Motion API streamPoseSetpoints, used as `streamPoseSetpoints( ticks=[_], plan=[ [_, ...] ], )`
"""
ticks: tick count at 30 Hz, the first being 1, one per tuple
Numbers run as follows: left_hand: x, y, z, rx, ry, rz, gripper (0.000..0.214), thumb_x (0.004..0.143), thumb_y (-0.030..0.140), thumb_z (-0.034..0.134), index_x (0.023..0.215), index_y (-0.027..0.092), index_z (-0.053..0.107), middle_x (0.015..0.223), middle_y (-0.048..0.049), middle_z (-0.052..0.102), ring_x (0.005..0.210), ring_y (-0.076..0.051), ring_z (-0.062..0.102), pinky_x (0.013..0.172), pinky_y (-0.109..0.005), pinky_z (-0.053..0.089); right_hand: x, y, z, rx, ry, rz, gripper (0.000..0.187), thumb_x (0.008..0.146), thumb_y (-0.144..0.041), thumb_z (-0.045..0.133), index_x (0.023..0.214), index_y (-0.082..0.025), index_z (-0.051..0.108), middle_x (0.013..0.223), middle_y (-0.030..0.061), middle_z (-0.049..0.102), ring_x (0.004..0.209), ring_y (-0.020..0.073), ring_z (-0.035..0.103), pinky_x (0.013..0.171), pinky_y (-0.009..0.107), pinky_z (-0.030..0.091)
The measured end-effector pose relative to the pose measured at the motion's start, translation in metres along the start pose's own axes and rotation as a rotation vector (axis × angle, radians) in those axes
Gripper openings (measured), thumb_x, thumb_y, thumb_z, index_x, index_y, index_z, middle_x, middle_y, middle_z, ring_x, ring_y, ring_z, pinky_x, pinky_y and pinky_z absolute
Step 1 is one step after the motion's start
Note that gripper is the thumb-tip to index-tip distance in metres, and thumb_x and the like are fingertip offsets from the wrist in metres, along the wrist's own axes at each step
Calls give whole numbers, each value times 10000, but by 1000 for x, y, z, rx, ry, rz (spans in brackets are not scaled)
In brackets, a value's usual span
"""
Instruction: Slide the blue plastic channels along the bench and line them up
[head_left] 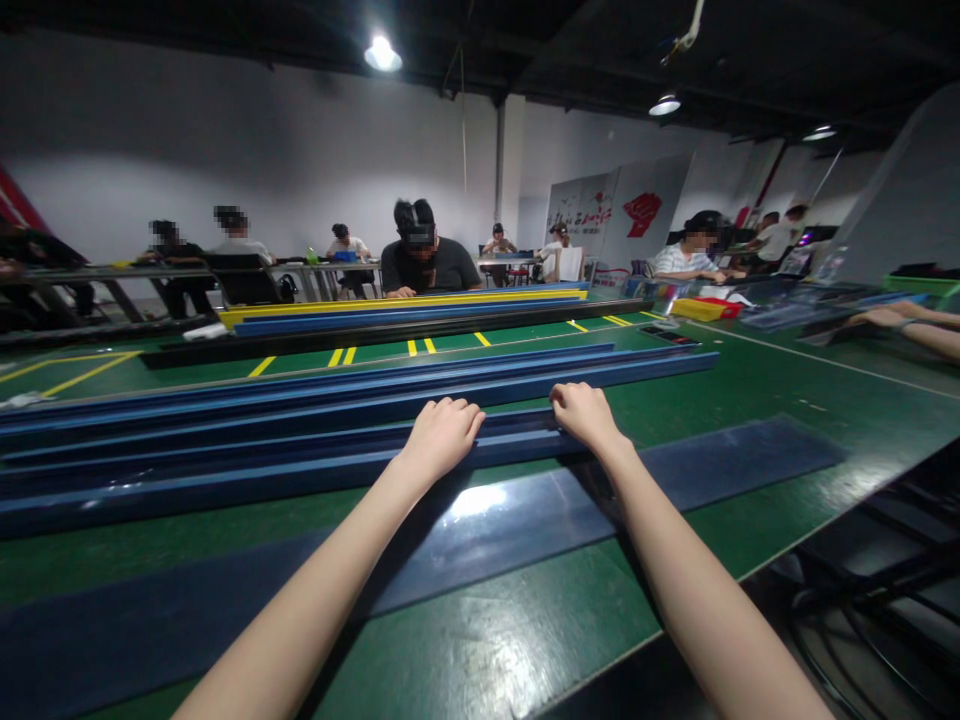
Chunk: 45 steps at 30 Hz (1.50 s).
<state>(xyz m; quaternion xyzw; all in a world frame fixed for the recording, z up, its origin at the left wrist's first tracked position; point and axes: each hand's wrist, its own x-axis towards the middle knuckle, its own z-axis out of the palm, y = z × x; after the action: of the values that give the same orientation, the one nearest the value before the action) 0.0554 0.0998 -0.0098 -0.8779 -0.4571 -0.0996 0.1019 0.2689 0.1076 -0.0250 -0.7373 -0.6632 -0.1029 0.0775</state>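
My left hand (pixel 446 437) has its fingers curled over a long blue channel strip (pixel 247 485) lying on the green table. Near that strip's right end, my right hand (pixel 586 412) grips it with bent fingers. The fingertips of both hands are partly hidden behind the knuckles. Under my forearms, closer to me, a long flat clear plastic strip (pixel 517 515) lies on the table and reflects light. Just beyond my hands rest more blue channel strips (pixel 652 371), roughly parallel to the held one.
Farther across the green table (pixel 810 390) lie a yellow strip (pixel 480 298), a black strip (pixel 420 328) and a phone (pixel 667 336). A yellow tray (pixel 705 309) stands at the back right. Another person's hands (pixel 889 316) work at the right edge. A person (pixel 431 265) sits opposite.
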Motion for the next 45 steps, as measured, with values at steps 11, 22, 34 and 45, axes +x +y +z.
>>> streamPoseSetpoints(
  ticks=[11,22,34,45],
  plan=[
    [0,3,4,-123,31,118,331,902,302,292,1010,193,585,1037,-36,608,968,-180,515,802,-294,377,-1,-20,4,41,-16,-59,311,833,-152,338,974,-208,609,1003,62,638,958,181,530,753,271,326],
    [0,0,13,-176,-25,241,342,900,315,304,1147,223,523,1209,-18,536,1099,-166,468,882,-295,356,-5,-32,4,77,6,-117,282,845,-184,350,974,-211,599,999,57,635,944,176,523,754,269,321],
    [1,-2,4,-98,-26,160,336,906,330,277,1048,220,560,1016,-29,625,962,-180,530,770,-294,346,1,-3,4,53,47,2,294,803,-160,371,956,-213,616,1015,48,637,971,181,521,761,270,329],
    [0,-2,0,33,35,51,372,908,320,256,826,183,592,867,-48,641,848,-197,536,704,-306,324,1,2,5,31,13,28,321,765,-125,374,947,-209,626,996,57,645,946,193,533,728,283,326]
  ],
)
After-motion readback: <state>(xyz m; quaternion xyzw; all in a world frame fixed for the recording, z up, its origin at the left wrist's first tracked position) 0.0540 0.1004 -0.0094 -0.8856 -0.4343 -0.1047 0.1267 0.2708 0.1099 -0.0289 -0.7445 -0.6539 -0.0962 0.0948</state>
